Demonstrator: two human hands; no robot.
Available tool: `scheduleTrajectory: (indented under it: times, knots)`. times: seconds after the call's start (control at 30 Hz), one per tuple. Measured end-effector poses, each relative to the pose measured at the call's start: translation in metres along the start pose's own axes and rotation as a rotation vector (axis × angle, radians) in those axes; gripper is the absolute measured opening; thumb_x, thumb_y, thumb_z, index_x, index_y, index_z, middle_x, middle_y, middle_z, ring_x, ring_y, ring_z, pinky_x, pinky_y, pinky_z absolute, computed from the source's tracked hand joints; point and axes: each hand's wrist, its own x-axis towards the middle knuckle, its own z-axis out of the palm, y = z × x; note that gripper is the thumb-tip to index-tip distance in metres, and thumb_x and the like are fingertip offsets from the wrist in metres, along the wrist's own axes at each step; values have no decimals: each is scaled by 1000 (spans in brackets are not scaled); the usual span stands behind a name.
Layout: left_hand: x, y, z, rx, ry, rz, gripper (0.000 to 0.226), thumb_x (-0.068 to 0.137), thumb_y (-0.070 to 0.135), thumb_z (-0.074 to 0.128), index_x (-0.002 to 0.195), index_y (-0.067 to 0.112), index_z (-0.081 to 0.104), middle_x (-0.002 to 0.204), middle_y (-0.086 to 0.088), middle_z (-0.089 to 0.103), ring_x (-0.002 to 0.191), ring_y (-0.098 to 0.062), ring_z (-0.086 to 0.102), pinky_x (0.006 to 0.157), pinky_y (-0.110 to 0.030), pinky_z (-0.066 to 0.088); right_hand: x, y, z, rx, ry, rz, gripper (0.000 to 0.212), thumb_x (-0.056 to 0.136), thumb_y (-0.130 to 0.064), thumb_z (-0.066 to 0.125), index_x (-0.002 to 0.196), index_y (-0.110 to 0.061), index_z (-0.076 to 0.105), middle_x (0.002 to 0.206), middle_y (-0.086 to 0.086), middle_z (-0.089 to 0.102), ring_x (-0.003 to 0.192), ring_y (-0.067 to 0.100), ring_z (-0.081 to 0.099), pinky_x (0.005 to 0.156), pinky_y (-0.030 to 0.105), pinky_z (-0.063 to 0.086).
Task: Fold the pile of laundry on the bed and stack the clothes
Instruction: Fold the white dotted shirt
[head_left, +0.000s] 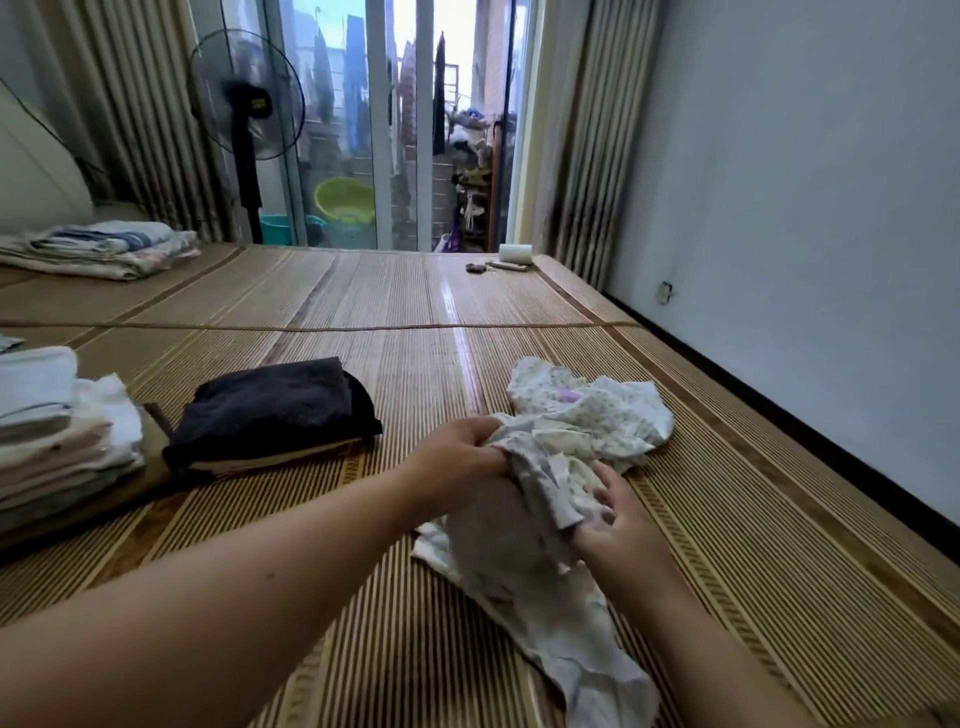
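The left hand (464, 458) gripped the crumpled flowered garment (589, 415), the right hand (618, 525) held its edge, and folded dark clothes (270, 410) lay left of the fingers.

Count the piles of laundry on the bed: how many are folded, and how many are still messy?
Folded stacks: 3 (pale stack, black-topped stack, far striped stack)
Messy heaps: 1 (floral clothes; left hand grips them, right hand touches them)
Total: 4
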Motion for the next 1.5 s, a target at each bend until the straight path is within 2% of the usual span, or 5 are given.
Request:
scheduleTrajectory:
  times: [0.27, 0.57, 0.87, 1.27, 1.5]
  knots:
    - [-80, 59, -86, -349, 56, 26, 19, 97, 11, 46, 97, 12, 65, 86, -11, 69, 71, -21, 67, 63, -34, 57, -17, -51, 38, 57, -166, -309, 7, 82, -19, 71, 84, -25, 76, 88, -7, 73, 85, 9, 66, 73, 34, 53]
    - [-134, 38, -187, 370, 500, -101, 29, 100, 28, 47, 93, 8, 68, 101, -14, 65, 90, -26, 57, 79, -33, 45, -48, -138, 39, 744, -128, -106, 32, 87, -19, 57, 104, 7, 61, 107, 32, 64, 100, 42, 63, 91, 58, 48]
    - [-173, 22, -134, 322, 6, -29, 37, 81, 50, 68, 112, 31, 65, 105, 9, 70, 95, -8, 66, 82, -29, 55, -83, -173, 79, 203, -165, -277, 14, 85, -21, 67, 71, -19, 70, 71, 0, 69, 69, 17, 64, 69, 38, 55]
    - [-180, 65, -175, 1218, 353, 98, 30, 98, 32, 36, 94, 22, 65, 83, 3, 61, 78, -19, 58, 60, -30, 40, -85, -193, 41, -391, -60, -533, 13, 76, -23, 57, 65, -27, 63, 61, -10, 56, 71, 14, 54, 55, 12, 32]
    - [-195, 115, -240, 664, 476, 162, 28, 97, 16, 44, 106, 22, 69, 108, -3, 67, 90, -15, 56, 71, -27, 41, -78, -275, -9, -285, 5, -566, 22, 90, -24, 59, 77, -14, 72, 69, -2, 60, 66, 11, 51, 56, 24, 32]
